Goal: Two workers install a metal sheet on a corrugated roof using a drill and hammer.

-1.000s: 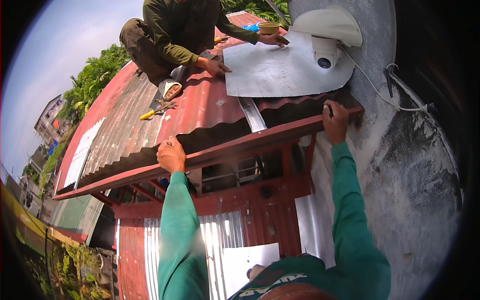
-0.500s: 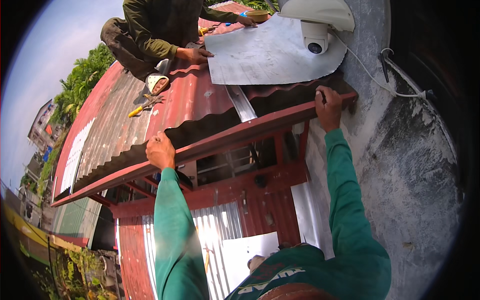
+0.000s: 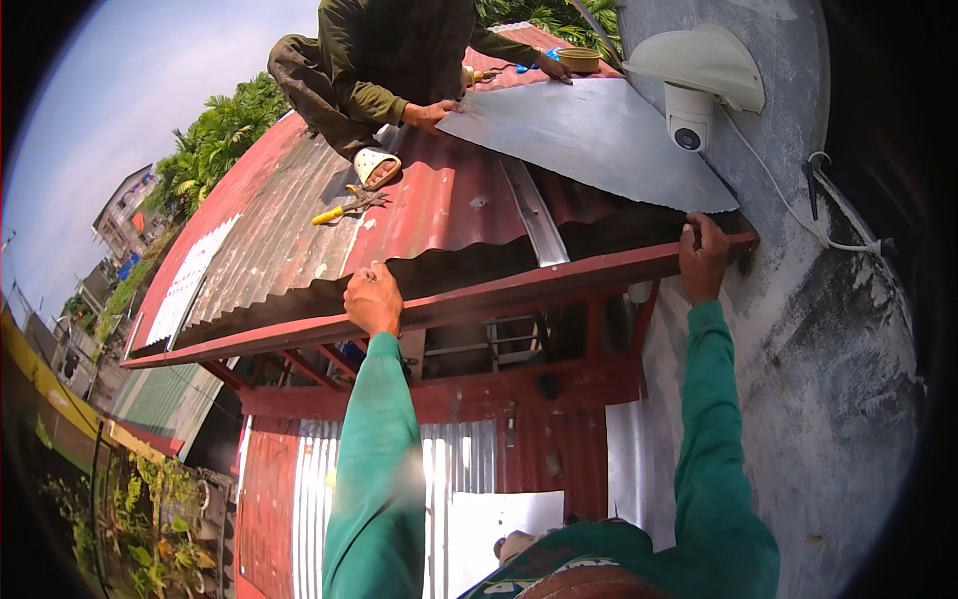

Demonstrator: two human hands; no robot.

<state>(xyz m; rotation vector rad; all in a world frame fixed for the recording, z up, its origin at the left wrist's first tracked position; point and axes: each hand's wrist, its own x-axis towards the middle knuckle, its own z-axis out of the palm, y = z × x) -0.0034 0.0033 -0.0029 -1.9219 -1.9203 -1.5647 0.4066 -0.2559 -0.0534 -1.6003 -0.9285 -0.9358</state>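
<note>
My left hand grips the long red metal beam that runs along the edge of the red corrugated roof. My right hand holds the same beam at its right end, close to the grey concrete wall. Both my arms are in green sleeves and reach up from below. Above, another person crouches on the roof with both hands on a flat silver metal sheet.
A white security camera hangs on the wall above my right hand, with a white cable trailing down. Yellow-handled pliers lie on the roof. A red frame and silver corrugated sheets stand below. Trees and buildings lie far left.
The view has shifted, so the roof and the crouching person sit higher and nearer. Both my hands keep their hold on the red beam.
</note>
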